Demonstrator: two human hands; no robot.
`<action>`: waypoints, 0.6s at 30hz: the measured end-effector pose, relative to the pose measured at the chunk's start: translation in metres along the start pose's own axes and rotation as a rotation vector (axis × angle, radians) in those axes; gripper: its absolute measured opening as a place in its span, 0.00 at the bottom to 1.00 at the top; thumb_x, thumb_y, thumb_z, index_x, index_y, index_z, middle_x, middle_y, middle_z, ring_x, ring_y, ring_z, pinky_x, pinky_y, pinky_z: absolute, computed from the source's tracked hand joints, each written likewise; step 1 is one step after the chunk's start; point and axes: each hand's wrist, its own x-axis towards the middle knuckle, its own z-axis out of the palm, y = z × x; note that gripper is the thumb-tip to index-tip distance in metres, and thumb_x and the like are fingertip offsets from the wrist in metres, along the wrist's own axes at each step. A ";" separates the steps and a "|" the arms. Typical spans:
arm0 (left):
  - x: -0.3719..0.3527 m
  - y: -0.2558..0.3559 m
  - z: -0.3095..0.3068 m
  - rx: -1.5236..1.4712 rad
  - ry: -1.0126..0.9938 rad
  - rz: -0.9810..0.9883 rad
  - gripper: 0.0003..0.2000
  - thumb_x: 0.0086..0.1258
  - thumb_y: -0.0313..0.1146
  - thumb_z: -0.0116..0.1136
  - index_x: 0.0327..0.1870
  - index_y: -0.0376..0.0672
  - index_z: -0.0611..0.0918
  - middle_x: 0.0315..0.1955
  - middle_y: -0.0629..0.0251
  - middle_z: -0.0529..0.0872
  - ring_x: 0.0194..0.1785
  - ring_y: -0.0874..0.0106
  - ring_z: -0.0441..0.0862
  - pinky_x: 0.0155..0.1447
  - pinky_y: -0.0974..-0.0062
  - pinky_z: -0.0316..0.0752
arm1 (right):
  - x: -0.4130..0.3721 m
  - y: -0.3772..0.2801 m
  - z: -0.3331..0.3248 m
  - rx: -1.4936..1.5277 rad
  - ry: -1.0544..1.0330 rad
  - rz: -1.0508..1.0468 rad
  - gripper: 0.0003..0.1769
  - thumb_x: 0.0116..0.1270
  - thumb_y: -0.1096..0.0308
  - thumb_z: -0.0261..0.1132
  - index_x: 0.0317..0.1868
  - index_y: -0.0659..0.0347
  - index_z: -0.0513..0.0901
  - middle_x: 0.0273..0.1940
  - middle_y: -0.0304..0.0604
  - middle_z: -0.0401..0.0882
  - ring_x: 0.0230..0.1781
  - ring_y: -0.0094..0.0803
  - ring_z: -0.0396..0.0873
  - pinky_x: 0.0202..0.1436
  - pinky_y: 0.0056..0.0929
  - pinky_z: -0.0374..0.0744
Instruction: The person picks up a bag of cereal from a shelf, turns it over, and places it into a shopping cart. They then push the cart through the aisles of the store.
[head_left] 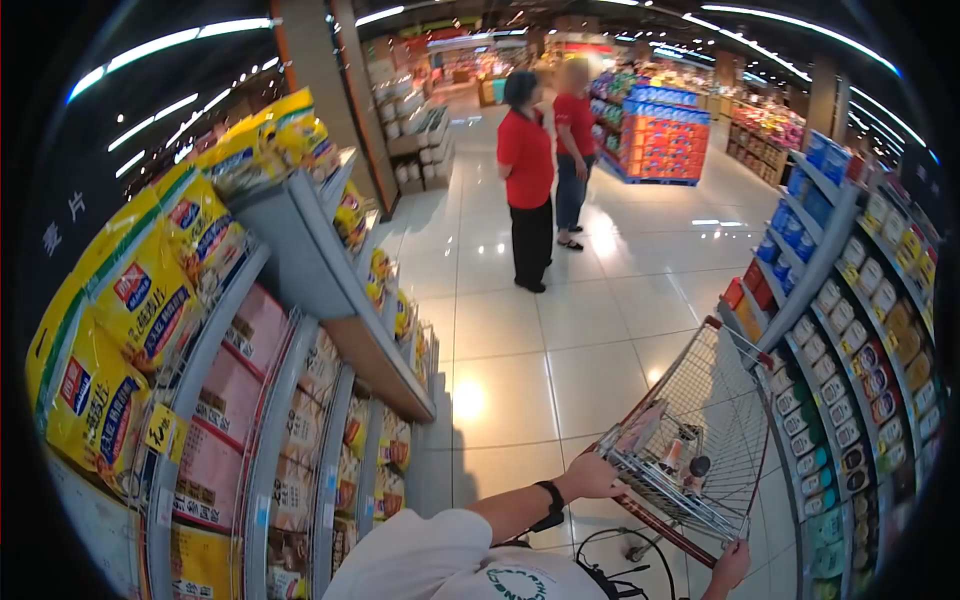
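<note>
A wire shopping cart (700,430) with a red handle stands just in front of me, angled up and to the right. My left hand (592,477) is closed round the left end of its handle; a black band is on that wrist. At the right end of the cart's near side, my right hand (733,562) is closed on the handle, low in the view. Inside the basket lie a few packaged items (690,450), too small to name.
Shelves of yellow bags (150,290) rise close on the left. Shelves of jars and cans (840,400) line the right. Two people in red shirts (525,165) stand ahead on the tiled floor (500,340). Behind them is a stack of red and blue boxes (662,140).
</note>
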 end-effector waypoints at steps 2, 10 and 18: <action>0.005 0.007 0.012 -0.050 0.031 0.010 0.29 0.66 0.62 0.53 0.21 0.43 0.86 0.16 0.58 0.83 0.23 0.56 0.83 0.30 0.59 0.78 | -0.002 0.004 -0.009 -0.071 -0.021 0.029 0.12 0.71 0.65 0.57 0.40 0.67 0.81 0.35 0.58 0.82 0.36 0.56 0.81 0.39 0.51 0.75; 0.018 -0.025 -0.006 -0.072 0.038 0.139 0.24 0.65 0.61 0.53 0.24 0.52 0.87 0.20 0.62 0.85 0.27 0.60 0.84 0.40 0.55 0.79 | -0.033 -0.003 0.015 -0.104 0.183 0.048 0.15 0.72 0.64 0.54 0.42 0.64 0.84 0.35 0.56 0.84 0.38 0.58 0.81 0.42 0.52 0.76; 0.047 -0.070 0.002 0.125 -0.032 0.290 0.28 0.67 0.61 0.51 0.21 0.44 0.86 0.13 0.59 0.83 0.20 0.59 0.83 0.35 0.60 0.77 | -0.063 -0.082 0.003 -0.201 0.109 0.280 0.12 0.67 0.58 0.59 0.35 0.56 0.83 0.30 0.50 0.84 0.35 0.50 0.84 0.41 0.49 0.79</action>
